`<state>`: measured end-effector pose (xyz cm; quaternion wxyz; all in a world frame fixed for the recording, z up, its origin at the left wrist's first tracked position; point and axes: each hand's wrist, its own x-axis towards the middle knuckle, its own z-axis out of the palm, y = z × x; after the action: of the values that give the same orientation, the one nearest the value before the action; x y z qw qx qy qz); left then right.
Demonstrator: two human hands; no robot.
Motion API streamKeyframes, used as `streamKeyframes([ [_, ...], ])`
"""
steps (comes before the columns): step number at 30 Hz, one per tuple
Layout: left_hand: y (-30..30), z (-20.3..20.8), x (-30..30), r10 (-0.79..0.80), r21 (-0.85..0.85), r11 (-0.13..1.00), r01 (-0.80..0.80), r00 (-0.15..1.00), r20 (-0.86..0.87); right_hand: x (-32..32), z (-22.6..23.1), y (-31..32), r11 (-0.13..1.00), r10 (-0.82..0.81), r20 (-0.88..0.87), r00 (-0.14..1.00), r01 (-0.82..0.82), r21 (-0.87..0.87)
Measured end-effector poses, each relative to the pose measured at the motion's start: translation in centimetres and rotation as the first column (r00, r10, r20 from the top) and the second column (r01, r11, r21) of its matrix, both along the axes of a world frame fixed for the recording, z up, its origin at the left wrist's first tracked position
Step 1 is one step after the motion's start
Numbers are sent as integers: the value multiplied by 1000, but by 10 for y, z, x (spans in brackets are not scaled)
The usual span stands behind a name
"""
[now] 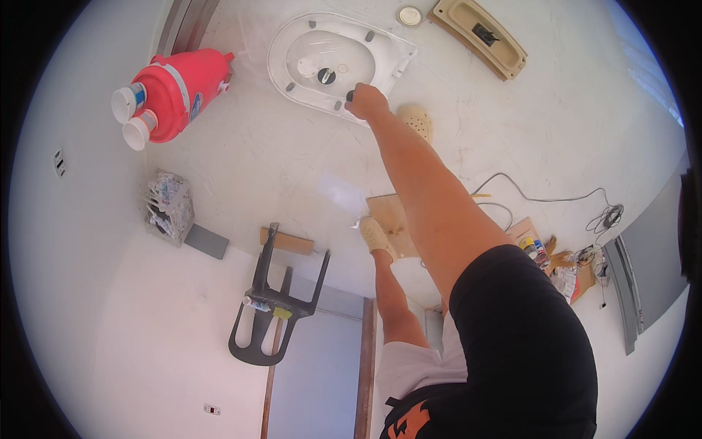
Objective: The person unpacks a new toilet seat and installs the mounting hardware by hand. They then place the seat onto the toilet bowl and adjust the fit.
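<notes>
My right hand reaches far forward to the near right rim of a white toilet seat lying on the floor. Its fingers are closed round a small dark piece, mostly hidden, whose kind I cannot make out. Grey pads dot the seat's ring. Inside the ring lie a round black piece with a white part and a white disc. Beige clogs are on my feet, one just behind the hand. My left hand is out of view.
A red water cooler jug with white cups stands left. Beyond lie a round lid and a beige tank-lid-shaped piece. A dark plastic chair, a waste-filled box, a cable and a wooden board are nearer.
</notes>
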<state>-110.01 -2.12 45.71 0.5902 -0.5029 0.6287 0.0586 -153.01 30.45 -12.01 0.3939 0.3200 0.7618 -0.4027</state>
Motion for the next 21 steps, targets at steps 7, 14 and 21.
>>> streamKeyframes([
  [7,2,-26,-56,-106,17,994,106,993,52,23,-30,70,997,-71,-48,996,72,31],
  [14,3,-46,-85,-188,-5,982,190,976,107,86,-62,240,754,-291,-99,952,292,589],
  [21,0,-38,-108,-251,-51,963,265,949,189,126,-119,337,721,165,-96,982,-54,691],
])
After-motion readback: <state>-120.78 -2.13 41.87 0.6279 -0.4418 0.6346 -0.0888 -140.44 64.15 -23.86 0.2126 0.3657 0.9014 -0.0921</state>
